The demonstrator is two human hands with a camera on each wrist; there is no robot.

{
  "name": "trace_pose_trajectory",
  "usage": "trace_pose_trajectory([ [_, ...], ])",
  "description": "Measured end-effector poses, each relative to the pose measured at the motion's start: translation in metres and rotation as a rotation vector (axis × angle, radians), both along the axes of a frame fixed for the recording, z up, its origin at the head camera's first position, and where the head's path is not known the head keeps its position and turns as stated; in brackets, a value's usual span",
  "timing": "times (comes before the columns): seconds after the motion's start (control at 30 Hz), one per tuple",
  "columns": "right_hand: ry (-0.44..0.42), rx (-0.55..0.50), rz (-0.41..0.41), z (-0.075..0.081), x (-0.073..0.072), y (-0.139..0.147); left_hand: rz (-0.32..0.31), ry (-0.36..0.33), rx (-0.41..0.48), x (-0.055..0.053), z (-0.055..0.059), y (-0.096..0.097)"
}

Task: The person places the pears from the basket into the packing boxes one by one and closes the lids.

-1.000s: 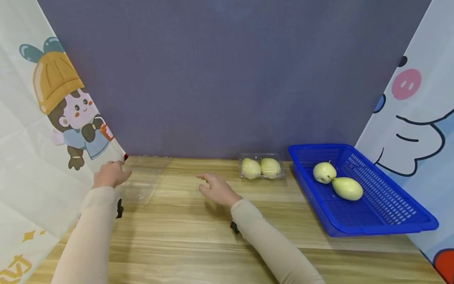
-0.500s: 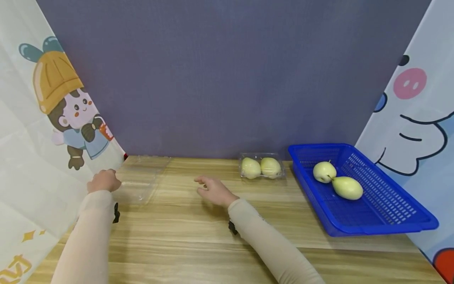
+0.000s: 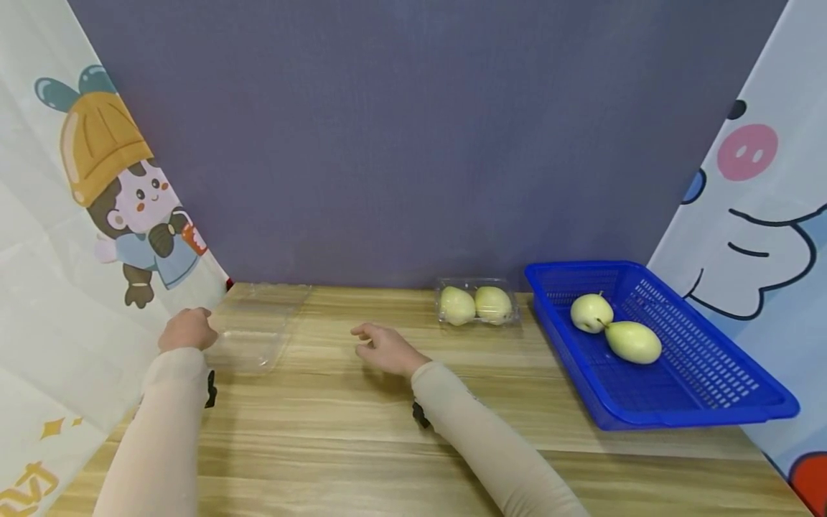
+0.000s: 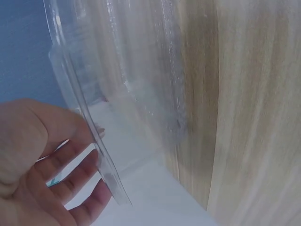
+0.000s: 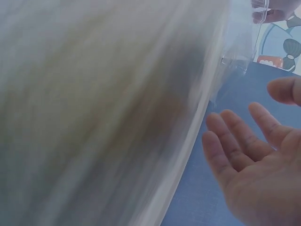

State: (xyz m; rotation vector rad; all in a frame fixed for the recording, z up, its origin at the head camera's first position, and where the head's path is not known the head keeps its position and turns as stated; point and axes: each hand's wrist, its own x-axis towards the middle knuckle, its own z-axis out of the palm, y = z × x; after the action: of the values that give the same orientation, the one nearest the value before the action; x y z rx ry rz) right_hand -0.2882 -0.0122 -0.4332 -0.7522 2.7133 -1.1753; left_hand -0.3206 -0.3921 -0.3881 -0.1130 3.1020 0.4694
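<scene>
At the table's left side lies an open clear plastic clamshell box [image 3: 248, 345]. My left hand [image 3: 187, 330] is at its left edge; the left wrist view has the thumb and curled fingers [image 4: 87, 169] pinching the box's thin rim [image 4: 91, 125]. Between that box and a second clear clamshell box [image 3: 478, 283], my right hand [image 3: 390, 350] hovers over the table with nothing in it. Its fingers [image 5: 235, 136] are loosely bent and spread in the right wrist view. Two pale yellow-green pears [image 3: 457, 306] sit in the second box at the back.
On the right stands a blue plastic basket [image 3: 698, 416] holding two more pears [image 3: 633, 342]. A grey-blue panel [image 3: 413, 143] rises behind the wooden table [image 3: 323, 445]. Printed cartoon sheets [image 3: 52, 287] hang along both sides.
My left hand has drawn back leftward, from over the open box to its left rim, and its fingers have closed in. The right hand has drifted slightly left.
</scene>
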Motion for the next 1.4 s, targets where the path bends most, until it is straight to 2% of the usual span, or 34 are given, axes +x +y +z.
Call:
trace_pose_trajectory([
  [0.37,-0.059,-0.01,0.016,-0.002,0.002,-0.01,0.027,-0.001,0.036,0.003,0.006,0.009],
  [0.57,-0.081,0.01,0.045,0.002,0.004,-0.016,0.005,-0.007,0.051,0.005,0.009,0.015],
  [0.93,-0.145,0.019,0.06,0.001,0.011,-0.031,-0.014,-0.012,0.061,0.001,0.004,0.013],
  [1.2,-0.166,0.038,0.045,0.002,0.014,-0.039,-0.02,-0.033,0.07,0.003,0.006,0.02],
  [1.4,-0.209,0.038,0.008,0.002,0.017,-0.043,-0.053,-0.04,0.074,0.003,0.008,0.027],
])
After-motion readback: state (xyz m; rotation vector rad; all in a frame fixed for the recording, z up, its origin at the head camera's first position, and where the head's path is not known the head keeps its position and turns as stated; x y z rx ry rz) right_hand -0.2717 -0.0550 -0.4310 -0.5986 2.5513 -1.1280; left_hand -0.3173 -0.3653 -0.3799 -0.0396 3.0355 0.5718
